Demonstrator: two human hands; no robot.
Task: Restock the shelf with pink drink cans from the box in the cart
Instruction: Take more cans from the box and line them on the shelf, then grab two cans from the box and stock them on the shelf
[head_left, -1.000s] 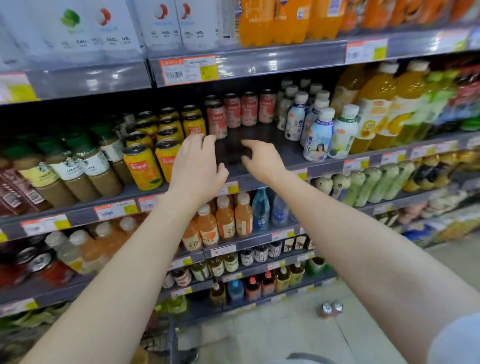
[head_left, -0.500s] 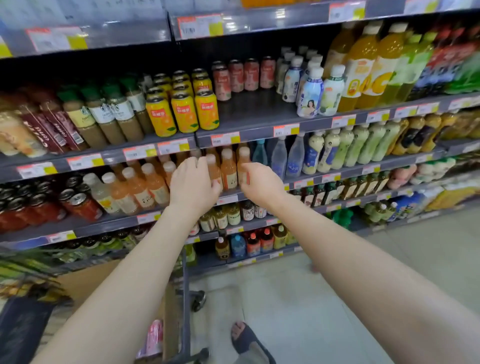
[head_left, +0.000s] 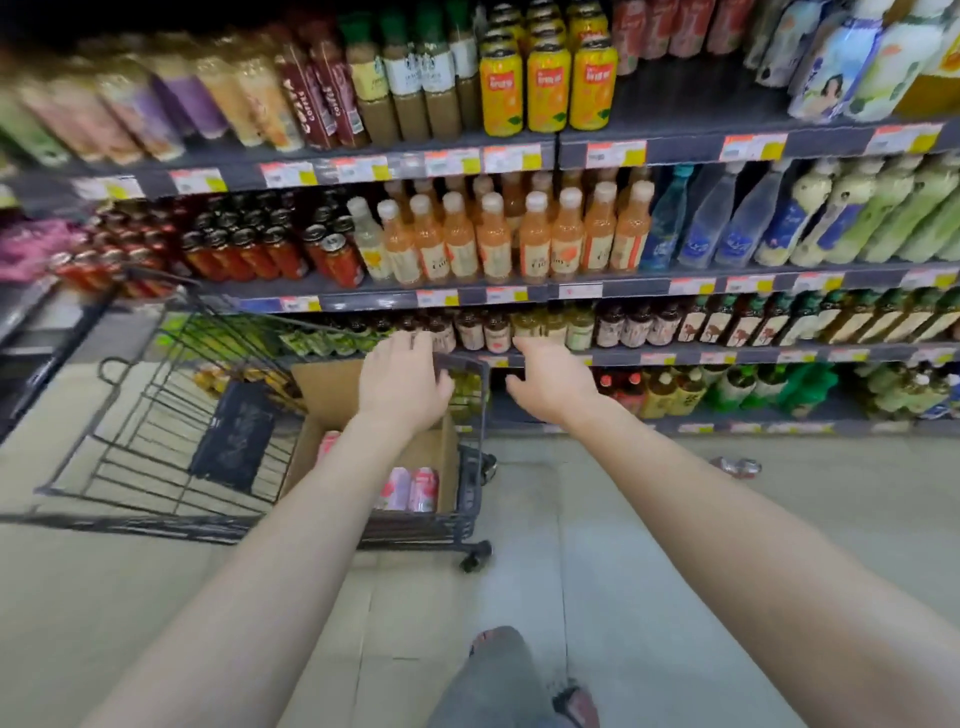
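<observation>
An open cardboard box stands in a black wire cart. Pink drink cans lie at its near end, partly hidden by my left forearm. My left hand hovers over the box's far right corner, palm down, fingers apart, holding nothing. My right hand is just right of the cart's edge, open and empty too. More pink cans stand at the back of the top shelf, with bare shelf in front of them.
Yellow cans stand left of the bare shelf spot, white bottles right of it. Lower shelves hold orange bottles and red cans. A can lies on the floor. My foot is at the bottom.
My view has dropped from the top shelf to the cart. Both hands came down from the shelf level to above the box, still empty.
</observation>
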